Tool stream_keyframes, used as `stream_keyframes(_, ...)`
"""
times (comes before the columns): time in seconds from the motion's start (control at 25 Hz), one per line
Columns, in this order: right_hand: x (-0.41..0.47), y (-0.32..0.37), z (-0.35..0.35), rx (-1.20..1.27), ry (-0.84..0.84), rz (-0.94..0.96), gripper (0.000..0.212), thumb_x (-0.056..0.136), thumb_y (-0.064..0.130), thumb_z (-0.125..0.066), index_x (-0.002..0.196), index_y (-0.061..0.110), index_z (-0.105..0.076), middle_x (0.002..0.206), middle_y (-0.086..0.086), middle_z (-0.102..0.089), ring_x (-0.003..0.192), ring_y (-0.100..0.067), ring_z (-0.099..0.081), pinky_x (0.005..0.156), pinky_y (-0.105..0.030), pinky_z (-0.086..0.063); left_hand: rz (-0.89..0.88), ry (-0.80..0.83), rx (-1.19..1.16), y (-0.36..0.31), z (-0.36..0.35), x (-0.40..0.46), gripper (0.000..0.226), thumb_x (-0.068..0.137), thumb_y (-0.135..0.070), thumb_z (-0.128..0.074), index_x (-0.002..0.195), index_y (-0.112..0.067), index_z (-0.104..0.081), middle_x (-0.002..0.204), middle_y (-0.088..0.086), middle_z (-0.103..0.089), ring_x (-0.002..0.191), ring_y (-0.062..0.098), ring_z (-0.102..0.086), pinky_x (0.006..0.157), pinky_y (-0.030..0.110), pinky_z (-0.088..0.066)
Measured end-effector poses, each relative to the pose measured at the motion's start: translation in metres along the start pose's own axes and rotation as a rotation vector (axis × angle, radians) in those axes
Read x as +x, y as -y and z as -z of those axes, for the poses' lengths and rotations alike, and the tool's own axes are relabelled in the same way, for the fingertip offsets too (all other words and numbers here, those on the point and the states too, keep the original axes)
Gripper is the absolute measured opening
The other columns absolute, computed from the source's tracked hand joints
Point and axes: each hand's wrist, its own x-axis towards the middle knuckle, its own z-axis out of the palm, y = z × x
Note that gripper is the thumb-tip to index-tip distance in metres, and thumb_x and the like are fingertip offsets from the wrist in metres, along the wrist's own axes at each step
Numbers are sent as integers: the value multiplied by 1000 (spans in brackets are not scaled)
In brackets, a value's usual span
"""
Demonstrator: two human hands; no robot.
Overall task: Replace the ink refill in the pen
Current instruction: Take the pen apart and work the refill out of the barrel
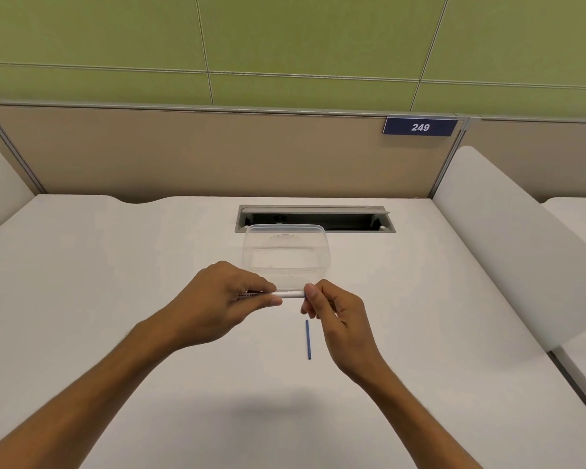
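Observation:
A white pen (290,294) lies level above the white desk, held between both hands. My left hand (224,301) grips its left part, fingers and thumb curled round the barrel. My right hand (332,311) pinches the pen's right end between thumb and fingertips. A thin blue ink refill (308,339) lies on the desk just below my right hand, pointing toward me. The pen's left end is hidden inside my left hand.
A clear plastic container (286,253) stands on the desk (115,265) just behind the hands. Behind it is an open cable slot (315,219). White side dividers (508,231) and a beige back panel enclose the desk.

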Motion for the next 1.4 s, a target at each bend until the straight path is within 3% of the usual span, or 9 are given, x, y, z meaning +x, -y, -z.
stream_keyframes(0.16,-1,1,3,-113,15,122,25,99,34,-47,78,25,-57,76,7,-62,72,-8,-55,66,-16,-41,104,138,-247,-4,8,2,25,90,-39,-62,74,-22,-71,50,-6,-44,48,10,-36,49,22,-30)
stream_keyframes(0.32,0,0,5,-160,87,146,20,100,35,-45,86,26,-56,79,12,-60,78,-13,-56,72,-25,-46,176,225,-337,-3,10,1,27,88,-38,-62,79,-16,-73,51,-3,-45,48,9,-36,47,21,-30)
stream_keyframes(0.52,0,0,4,-86,73,2,30,98,44,-45,76,28,-58,70,4,-65,72,-9,-61,67,-28,-45,28,-10,18,7,-8,-4,32,86,-56,-54,84,-29,-71,58,-11,-55,54,9,-45,49,25,-33)
stream_keyframes(0.68,2,0,3,6,32,-93,48,100,38,-48,59,16,-59,56,5,-59,55,-3,-52,58,-13,-38,-126,-108,307,5,-13,-5,29,90,-49,-48,86,-30,-69,62,-18,-46,56,8,-36,45,19,-26)
stream_keyframes(0.8,1,-1,5,-3,74,-96,45,100,33,-49,60,17,-58,56,7,-58,56,-3,-51,59,-13,-38,-192,-105,421,3,-14,-6,29,92,-42,-47,88,-25,-70,62,-11,-51,53,7,-30,46,16,-16)
stream_keyframes(0.96,0,-1,5,-13,70,-73,38,98,35,-52,67,15,-62,62,9,-60,60,-2,-53,60,-13,-38,-151,-82,313,8,-16,-6,36,93,-48,-44,86,-24,-69,59,-11,-49,51,10,-35,45,19,-24)
stream_keyframes(1.16,2,3,7,-43,91,-9,19,95,29,-61,77,29,-68,73,10,-69,75,-4,-64,75,-20,-48,47,74,-177,10,-3,-5,24,92,-39,-61,69,-35,-65,46,1,-53,43,12,-43,48,23,-32)
stream_keyframes(1.32,4,4,11,16,152,-49,16,91,29,-67,79,21,-73,74,7,-73,77,-5,-67,78,-18,-48,21,14,-19,15,-2,-9,22,88,-48,-58,82,-30,-70,56,-15,-54,51,9,-47,50,19,-31)
stream_keyframes(1.4,5,2,9,59,127,-102,30,90,38,-64,74,15,-75,75,2,-75,78,-8,-69,77,-20,-49,-56,-51,158,16,-4,-10,27,88,-52,-52,86,-32,-69,59,-20,-50,55,5,-44,49,20,-30)
